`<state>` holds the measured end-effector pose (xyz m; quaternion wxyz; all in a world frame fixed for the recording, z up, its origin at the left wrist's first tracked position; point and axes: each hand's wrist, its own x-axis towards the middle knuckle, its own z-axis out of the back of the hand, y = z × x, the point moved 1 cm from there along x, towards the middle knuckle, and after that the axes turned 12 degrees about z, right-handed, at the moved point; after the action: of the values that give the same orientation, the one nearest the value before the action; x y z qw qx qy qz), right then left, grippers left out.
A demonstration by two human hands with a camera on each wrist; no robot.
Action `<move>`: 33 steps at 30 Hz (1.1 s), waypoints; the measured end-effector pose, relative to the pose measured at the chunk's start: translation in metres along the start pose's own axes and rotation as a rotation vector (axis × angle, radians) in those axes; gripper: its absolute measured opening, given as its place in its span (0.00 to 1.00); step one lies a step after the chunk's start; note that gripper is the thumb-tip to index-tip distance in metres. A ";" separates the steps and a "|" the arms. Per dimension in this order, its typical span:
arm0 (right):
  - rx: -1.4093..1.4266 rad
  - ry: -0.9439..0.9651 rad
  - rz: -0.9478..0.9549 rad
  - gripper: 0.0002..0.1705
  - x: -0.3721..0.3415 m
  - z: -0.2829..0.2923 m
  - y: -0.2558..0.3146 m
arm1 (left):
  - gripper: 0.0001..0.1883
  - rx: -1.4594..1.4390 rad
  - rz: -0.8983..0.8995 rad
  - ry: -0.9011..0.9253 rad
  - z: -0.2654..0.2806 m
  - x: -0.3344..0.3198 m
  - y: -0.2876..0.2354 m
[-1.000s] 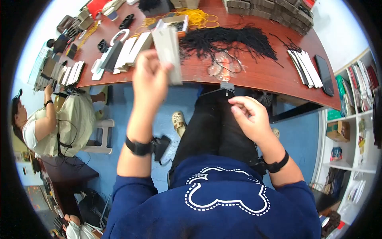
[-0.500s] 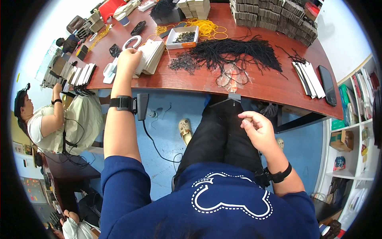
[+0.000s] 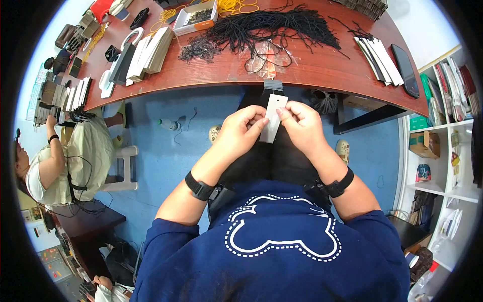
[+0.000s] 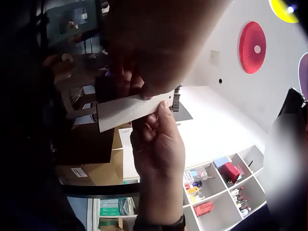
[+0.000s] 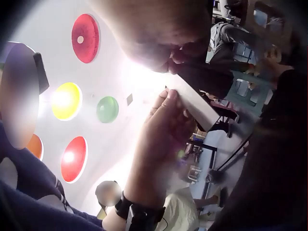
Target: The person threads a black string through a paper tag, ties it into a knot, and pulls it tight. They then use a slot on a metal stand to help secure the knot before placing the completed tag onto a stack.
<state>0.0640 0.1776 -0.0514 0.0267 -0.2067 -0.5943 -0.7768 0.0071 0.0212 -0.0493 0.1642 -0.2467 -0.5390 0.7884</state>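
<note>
White tag [image 3: 271, 126] mid-frame in head view, over the dark trousers, just below the table [image 3: 322, 70] edge. Left hand [image 3: 236, 132] pinches its left edge, thumb against fingertips; right hand [image 3: 303, 130] pinches upper right side, thumb on the face near the small hole. Probably gripped from both sides so the thin strip stays steady; hole end points up the frame, uncovered, likely to keep the hole reachable. Spare tags [image 3: 156, 50] stacked upper left, seemingly for an easy left-hand grab. Black cords [image 3: 282, 27] heaped top centre, tray [image 3: 204, 26] with small black bits left of them, loose bits [image 3: 200, 49] below it, all apparently kept within reach. Corded tags [image 3: 380, 63] upper right beside the phone [image 3: 405, 70], probably set apart to avoid mixing
</note>
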 end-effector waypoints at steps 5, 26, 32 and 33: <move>-0.170 -0.026 0.057 0.11 0.012 -0.002 0.004 | 0.05 0.068 -0.116 -0.080 -0.003 0.011 0.008; 0.777 0.049 -0.368 0.18 0.043 0.032 0.057 | 0.05 0.468 -0.635 -0.426 0.020 0.028 -0.092; 1.055 -0.148 -0.370 0.13 0.072 0.076 0.037 | 0.05 0.434 -0.556 -0.253 0.018 -0.003 -0.086; 0.990 -0.210 -0.359 0.13 0.073 0.091 0.033 | 0.05 0.434 -0.501 -0.249 0.027 -0.007 -0.081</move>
<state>0.0334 0.2676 0.0231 -0.0717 -0.1412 -0.9149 -0.3712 -0.0031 0.0267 0.0355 0.3340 0.0317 -0.4186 0.8439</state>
